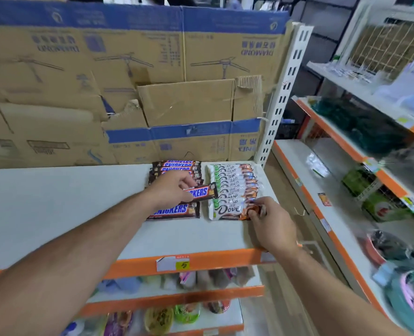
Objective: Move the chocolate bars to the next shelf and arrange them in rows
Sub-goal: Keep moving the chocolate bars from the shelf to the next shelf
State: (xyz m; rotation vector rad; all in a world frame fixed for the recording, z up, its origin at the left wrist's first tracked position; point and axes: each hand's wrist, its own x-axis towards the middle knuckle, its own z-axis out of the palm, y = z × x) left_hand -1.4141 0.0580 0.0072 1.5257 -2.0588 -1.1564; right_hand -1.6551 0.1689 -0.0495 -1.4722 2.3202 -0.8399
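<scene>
Left hand (174, 187) curled round a tilted Snickers bar (202, 192); right hand (271, 224) in a pinch on the front Dove bar (227, 210)

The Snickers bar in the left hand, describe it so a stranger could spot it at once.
On the white shelf with the orange front edge, a row of Snickers bars lies left of a row of white Dove bars. The one meant is the Snickers bar pinched in the left hand; unlike its flat neighbours, it is raised and slanted.

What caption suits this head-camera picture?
A person's left hand holds a Snickers bar, right hand pinches the front Dove bar, on a white shelf.
</scene>
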